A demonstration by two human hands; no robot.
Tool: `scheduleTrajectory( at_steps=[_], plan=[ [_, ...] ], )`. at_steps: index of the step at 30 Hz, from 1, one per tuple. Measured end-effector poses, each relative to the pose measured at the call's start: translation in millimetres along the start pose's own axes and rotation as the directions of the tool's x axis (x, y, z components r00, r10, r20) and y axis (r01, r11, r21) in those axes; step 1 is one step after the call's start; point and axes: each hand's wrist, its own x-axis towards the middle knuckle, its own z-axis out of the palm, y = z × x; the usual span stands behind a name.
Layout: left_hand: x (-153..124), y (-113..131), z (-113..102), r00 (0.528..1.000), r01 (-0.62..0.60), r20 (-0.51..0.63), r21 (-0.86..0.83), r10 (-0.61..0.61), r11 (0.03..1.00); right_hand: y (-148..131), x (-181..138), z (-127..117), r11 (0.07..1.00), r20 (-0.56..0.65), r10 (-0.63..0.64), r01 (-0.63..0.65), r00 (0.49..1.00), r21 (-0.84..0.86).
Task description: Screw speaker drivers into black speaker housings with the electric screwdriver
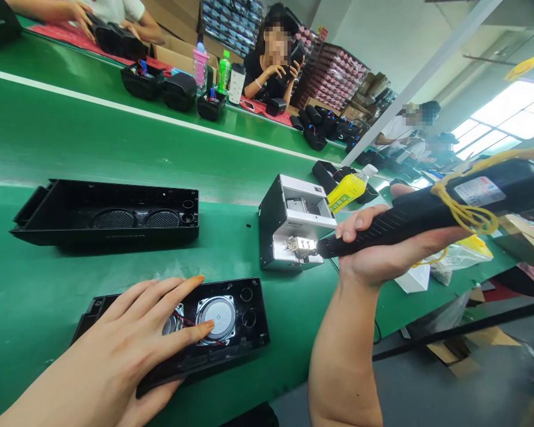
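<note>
My left hand (137, 332) lies flat with fingers stretched out on a black speaker housing (249, 323) at the near edge of the green belt. Round silver speaker drivers (217, 317) and red wires show inside it. My right hand (378, 249) is wrapped round a black electric screwdriver (427, 216) bound with a yellow cord. The screwdriver's tip touches the outlet of a silver and black screw feeder box (289, 222).
A second empty black housing (107, 213) lies further up the green belt (115, 142). A yellow-labelled bottle (349, 190) leans behind the feeder. Across the belt other people sit with black speaker parts, bottles and cardboard boxes. The belt's edge drops to the floor on the right.
</note>
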Motion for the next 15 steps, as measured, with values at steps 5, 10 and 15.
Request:
scheduleTrajectory(
  at_steps=[5,10,15],
  plan=[
    [-1.1,0.7,-0.8,1.000,-0.011,-0.004,0.007,0.011,1.000,1.9,-0.1,-2.1,1.000,-0.004,0.003,-0.003,1.000,-0.008],
    [-0.9,-1.5,1.1,1.000,-0.016,-0.016,0.014,0.016,1.000,0.2,-2.1,0.5,1.000,0.005,0.014,-0.014,1.000,-0.028],
    [0.3,0.5,0.0,1.000,-0.023,-0.019,0.042,0.024,0.999,-3.9,-5.6,0.5,0.999,0.015,-0.001,0.002,1.000,-0.043]
  ],
)
